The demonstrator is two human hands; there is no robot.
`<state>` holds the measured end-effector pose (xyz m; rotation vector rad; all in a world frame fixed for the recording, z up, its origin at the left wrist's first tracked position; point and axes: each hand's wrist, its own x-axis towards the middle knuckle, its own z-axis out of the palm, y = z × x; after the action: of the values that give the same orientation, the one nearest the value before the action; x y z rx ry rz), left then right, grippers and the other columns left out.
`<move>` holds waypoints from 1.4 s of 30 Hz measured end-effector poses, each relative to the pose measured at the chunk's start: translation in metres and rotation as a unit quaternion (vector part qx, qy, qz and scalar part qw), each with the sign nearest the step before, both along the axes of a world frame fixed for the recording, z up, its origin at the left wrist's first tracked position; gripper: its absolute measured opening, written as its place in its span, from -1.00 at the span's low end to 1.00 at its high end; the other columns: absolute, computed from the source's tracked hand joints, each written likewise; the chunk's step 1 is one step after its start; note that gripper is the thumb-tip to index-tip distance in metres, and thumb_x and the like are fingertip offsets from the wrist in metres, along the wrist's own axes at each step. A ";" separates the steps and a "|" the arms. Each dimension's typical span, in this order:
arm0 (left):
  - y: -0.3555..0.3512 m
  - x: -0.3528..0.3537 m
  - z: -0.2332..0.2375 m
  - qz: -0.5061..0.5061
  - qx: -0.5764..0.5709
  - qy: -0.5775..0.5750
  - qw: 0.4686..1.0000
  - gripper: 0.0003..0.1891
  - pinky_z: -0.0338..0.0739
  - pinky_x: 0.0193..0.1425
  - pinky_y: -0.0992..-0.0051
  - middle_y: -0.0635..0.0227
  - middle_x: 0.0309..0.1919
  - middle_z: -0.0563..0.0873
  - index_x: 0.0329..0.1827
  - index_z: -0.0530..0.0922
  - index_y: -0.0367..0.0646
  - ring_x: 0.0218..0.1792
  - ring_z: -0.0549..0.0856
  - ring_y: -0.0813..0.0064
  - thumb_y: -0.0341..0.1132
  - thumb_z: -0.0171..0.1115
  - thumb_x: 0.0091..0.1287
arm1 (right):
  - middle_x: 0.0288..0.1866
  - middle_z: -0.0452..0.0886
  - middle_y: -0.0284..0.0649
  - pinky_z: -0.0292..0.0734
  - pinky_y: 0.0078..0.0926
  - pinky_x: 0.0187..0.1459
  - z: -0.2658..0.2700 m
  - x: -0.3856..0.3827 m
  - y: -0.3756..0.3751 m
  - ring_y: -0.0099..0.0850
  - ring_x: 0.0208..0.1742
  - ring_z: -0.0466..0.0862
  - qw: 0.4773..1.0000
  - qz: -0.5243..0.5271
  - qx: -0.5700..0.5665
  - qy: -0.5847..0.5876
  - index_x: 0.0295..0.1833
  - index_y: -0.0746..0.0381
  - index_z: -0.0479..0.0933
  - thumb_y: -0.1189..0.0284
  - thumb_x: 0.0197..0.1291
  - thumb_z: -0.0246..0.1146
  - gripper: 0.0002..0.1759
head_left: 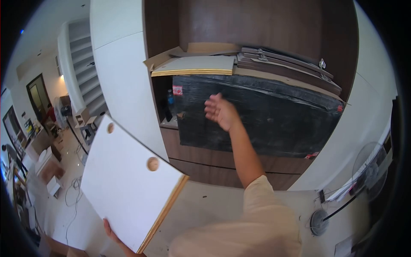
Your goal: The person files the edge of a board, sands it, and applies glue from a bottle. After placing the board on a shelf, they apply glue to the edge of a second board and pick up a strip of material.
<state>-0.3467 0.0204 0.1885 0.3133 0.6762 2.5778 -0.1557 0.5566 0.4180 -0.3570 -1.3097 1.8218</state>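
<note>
A white cabinet door panel with two round hinge holes and a raw yellowish edge is tilted up on the left. My left hand grips its lower left edge; most of those fingers are behind the panel. My right hand is stretched forward with nothing in it, its fingers somewhat apart and slightly blurred. Behind that hand stands a large flat slab wrapped in black plastic, leaning in a brown cabinet niche. Above the slab lie another white panel and several dark brown panels with metal hinges.
A standing fan is at the right, its base on the floor. Cables, boxes and furniture spread over the floor at the left. White shelves stand farther back. A blue bottle sits in the niche beside the slab.
</note>
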 end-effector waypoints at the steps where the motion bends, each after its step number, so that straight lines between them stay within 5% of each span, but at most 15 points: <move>1: 0.002 -0.010 0.000 0.009 0.000 0.011 1.000 -0.28 0.39 0.41 0.09 -0.01 0.39 0.46 0.52 0.23 -0.34 0.30 0.52 0.08 0.10 -0.10 0.54 | -0.02 0.68 -0.05 0.68 -0.24 -0.06 0.016 0.012 0.024 -0.27 -0.13 0.72 0.999 -0.021 -0.010 0.034 0.32 0.26 0.40 -0.13 0.40 0.18 -0.29; 5: 0.022 -0.045 0.011 0.033 0.026 0.062 0.997 -0.33 0.33 0.43 0.16 0.06 0.42 0.43 0.51 0.27 -0.34 0.33 0.48 0.15 0.07 -0.16 0.59 | 0.01 0.64 0.11 0.68 -0.27 -0.06 0.075 0.037 0.066 -0.18 -0.08 0.72 0.989 -0.137 0.047 0.007 0.28 0.45 0.40 -0.34 0.34 0.07 -0.03; 10: 0.063 -0.068 0.041 0.129 -0.017 0.102 0.986 -0.34 0.50 0.28 0.20 0.04 0.26 0.57 0.48 0.30 -0.37 0.13 0.64 0.16 0.05 -0.21 0.62 | -0.09 0.66 0.19 0.70 -0.30 -0.12 0.100 0.036 0.070 -0.12 -0.11 0.75 0.990 -0.089 0.068 -0.084 0.14 0.57 0.43 -0.38 0.31 0.06 0.03; 11: 0.078 -0.069 0.055 0.117 0.016 0.033 0.992 -0.36 0.59 0.19 0.18 0.00 0.22 0.61 0.46 0.32 -0.37 0.04 0.69 0.14 0.04 -0.18 0.61 | -0.11 0.66 0.19 0.71 -0.30 -0.13 0.105 0.034 0.072 -0.10 -0.12 0.76 0.991 -0.076 0.056 -0.090 0.11 0.59 0.43 -0.39 0.29 0.07 0.05; 20: 0.119 -0.132 0.047 0.023 0.124 0.092 0.988 -0.37 0.56 0.30 0.10 -0.03 0.28 0.58 0.48 0.32 -0.36 0.14 0.68 0.07 0.03 -0.20 0.61 | -0.12 0.68 0.19 0.73 -0.38 -0.13 0.132 0.038 0.080 -0.14 -0.15 0.78 0.965 -0.158 0.100 -0.186 0.04 0.57 0.47 -0.44 0.20 0.12 0.07; 30: 0.147 -0.206 0.061 0.029 0.064 0.076 0.995 -0.41 0.56 0.28 0.15 0.03 0.26 0.60 0.45 0.35 -0.32 0.15 0.68 0.16 -0.01 -0.24 0.62 | 0.01 0.66 0.06 0.73 -0.41 -0.01 0.129 -0.003 0.077 -0.13 -0.01 0.75 0.984 -0.176 -0.011 -0.011 0.16 0.38 0.49 0.10 0.36 0.34 -0.43; 33: 0.152 -0.224 0.066 0.007 0.061 0.078 0.995 -0.41 0.58 0.26 0.17 0.03 0.26 0.60 0.45 0.36 -0.31 0.14 0.69 0.17 -0.01 -0.23 0.61 | -0.14 0.73 -0.11 0.73 -0.59 -0.31 0.133 -0.009 0.067 -0.26 -0.18 0.79 0.984 -0.175 -0.037 -0.011 0.12 0.34 0.55 0.21 0.29 0.42 -0.52; 36: 0.159 -0.249 0.061 -0.016 0.063 0.067 0.996 -0.40 0.60 0.23 0.17 0.02 0.26 0.60 0.45 0.36 -0.33 0.12 0.70 0.15 0.00 -0.22 0.61 | -0.18 0.72 -0.18 0.75 -0.59 -0.30 0.134 -0.022 0.053 -0.33 -0.21 0.78 0.989 -0.142 -0.009 -0.035 0.07 0.32 0.57 0.23 0.28 0.41 -0.58; 42: 0.170 -0.291 0.051 -0.026 0.081 0.059 0.995 -0.39 0.61 0.22 0.15 0.00 0.27 0.59 0.45 0.35 -0.33 0.10 0.71 0.12 0.01 -0.21 0.61 | -0.31 0.69 -0.24 0.57 -0.76 -0.61 0.138 -0.057 0.056 -0.44 -0.47 0.71 0.990 -0.137 -0.031 -0.031 -0.12 0.22 0.58 0.32 0.24 0.39 -0.77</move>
<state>-0.6372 0.1909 0.2398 0.5319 0.4926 2.5844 -0.2124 0.6126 0.5556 -0.6005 -1.1827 1.6331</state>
